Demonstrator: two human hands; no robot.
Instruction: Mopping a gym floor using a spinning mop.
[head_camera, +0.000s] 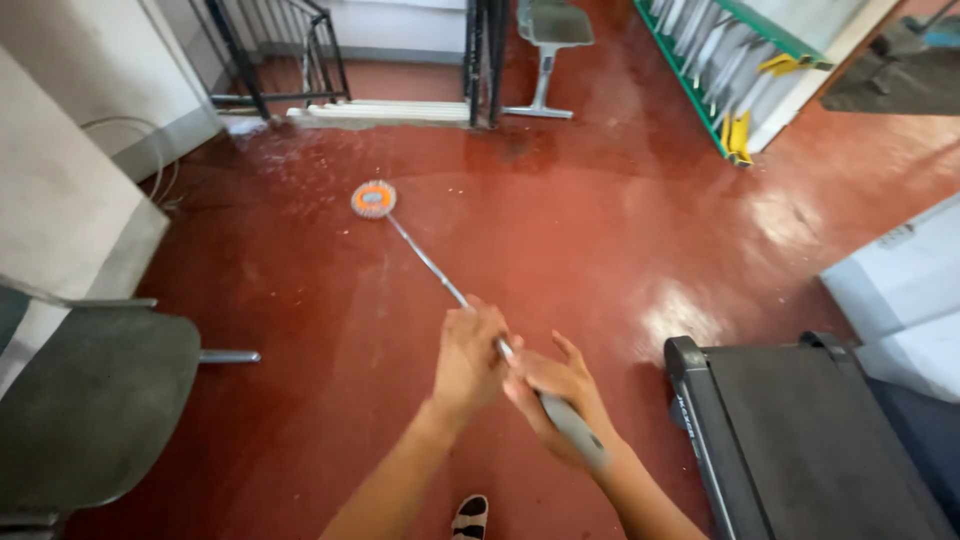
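Observation:
I hold a long mop by its metal pole (425, 258) with both hands. My left hand (469, 355) wraps the pole higher up toward the head. My right hand (553, 393) grips the grey handle end (575, 432) closer to my body. The round mop head (373, 199), orange with a blue centre and pale fringe, rests flat on the wet red floor (560, 220) well ahead of me. My foot in a striped sandal (470, 518) shows at the bottom edge.
A dark chair seat (90, 400) stands at the left, a treadmill (800, 430) at the right. Beyond the mop head are a black metal railing (290, 50), a grey seat on a post (545, 50) and a green rack (720, 70). White walls flank both sides.

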